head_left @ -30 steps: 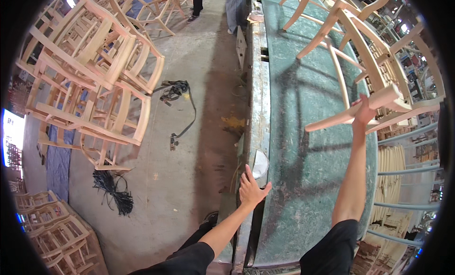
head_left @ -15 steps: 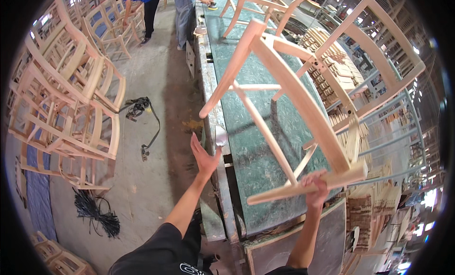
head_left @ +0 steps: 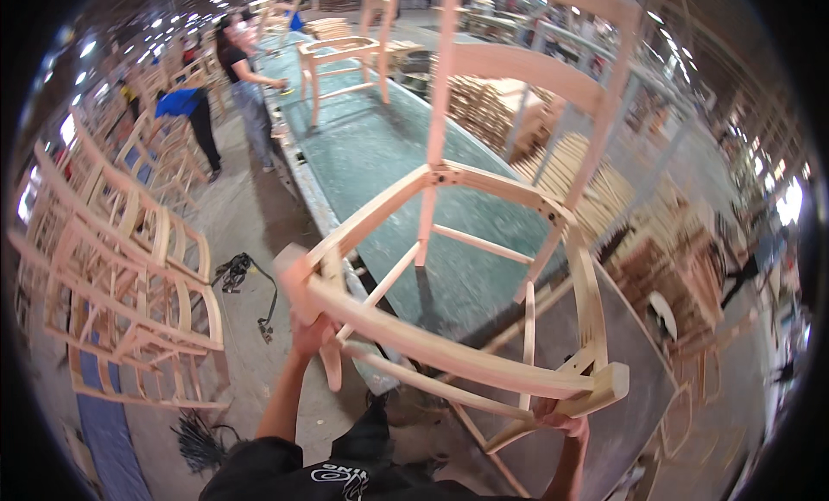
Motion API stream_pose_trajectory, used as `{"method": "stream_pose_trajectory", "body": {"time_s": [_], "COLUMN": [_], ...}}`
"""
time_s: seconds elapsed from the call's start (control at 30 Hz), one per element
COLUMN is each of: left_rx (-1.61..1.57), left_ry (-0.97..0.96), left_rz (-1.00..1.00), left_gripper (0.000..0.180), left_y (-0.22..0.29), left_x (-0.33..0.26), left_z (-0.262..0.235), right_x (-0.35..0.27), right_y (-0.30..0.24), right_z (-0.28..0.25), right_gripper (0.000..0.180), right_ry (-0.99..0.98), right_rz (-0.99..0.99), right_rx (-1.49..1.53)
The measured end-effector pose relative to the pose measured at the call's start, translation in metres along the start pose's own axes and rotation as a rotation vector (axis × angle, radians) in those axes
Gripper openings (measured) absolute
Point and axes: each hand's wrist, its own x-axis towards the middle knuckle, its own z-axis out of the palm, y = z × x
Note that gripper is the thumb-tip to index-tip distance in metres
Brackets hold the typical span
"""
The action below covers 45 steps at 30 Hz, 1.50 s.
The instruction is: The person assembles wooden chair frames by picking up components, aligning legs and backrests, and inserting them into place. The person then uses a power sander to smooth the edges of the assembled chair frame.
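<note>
Gripping chair [head_left: 449,349] | left hand [head_left: 311,332]: clasping front leg [head_left: 331,369] | right hand [head_left: 563,420]: clasping opposite corner [head_left: 611,382]

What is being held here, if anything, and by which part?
A chair, by its front legs: left grip on one, right grip on the other, both just below the seat.

Stacked chairs [head_left: 142,335] stood left of the left hand [head_left: 309,335], a black strap [head_left: 233,272] lay forward-left of it, and wood pieces [head_left: 698,281] were piled forward-right of the right hand [head_left: 566,419].
</note>
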Motion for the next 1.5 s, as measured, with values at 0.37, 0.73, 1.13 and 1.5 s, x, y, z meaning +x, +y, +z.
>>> {"method": "stream_pose_trajectory", "body": {"time_s": [0.37,0.73,1.13,1.5], "left_rx": [-0.416,-0.501,-0.439,-0.276], "left_ry": [-0.177,-0.417,-0.61,-0.57], "left_rz": [-0.352,-0.281,0.15,0.35], "left_gripper": [0.062,0.048,0.033,0.046], "left_y": [0.027,0.007,0.088,0.06], "left_x": [-0.239,-0.188,-0.178,-0.188], "left_z": [0.032,0.218,0.445,0.451], "right_x": [-0.302,-0.452,-0.409,-0.417], "right_y": [0.001,0.041,0.03,0.026], "right_z": [-0.03,0.016,-0.129,-0.125], "right_gripper": [0.032,0.042,0.012,0.023], "right_ry": [0.171,1.085,1.769,1.846], "right_rz": [0.25,0.206,-0.401,-0.311], "right_rx": [-0.139,-0.196,-0.932,-0.992]}}
